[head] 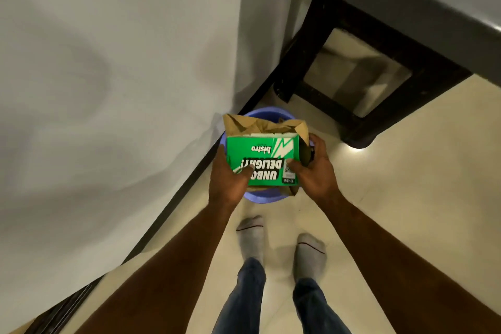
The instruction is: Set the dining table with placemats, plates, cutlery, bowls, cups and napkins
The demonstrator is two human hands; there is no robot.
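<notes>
Glossy cardboard box (261, 160), crumpled paper bag (254, 123)

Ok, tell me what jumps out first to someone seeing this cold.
The bright green box at centre grabs the eye, held by the left hand and right hand over a blue bucket on the floor. Brown paper sticks up behind it. A dark wooden stool stands at upper right, and socked feet show below.

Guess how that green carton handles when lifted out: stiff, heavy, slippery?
The green carton looks like thin printed card with crisp edges, so probably stiff but crushable. The left hand and right hand grip its sides; weight cannot be told. Its glossy print may be a bit slick.
</notes>
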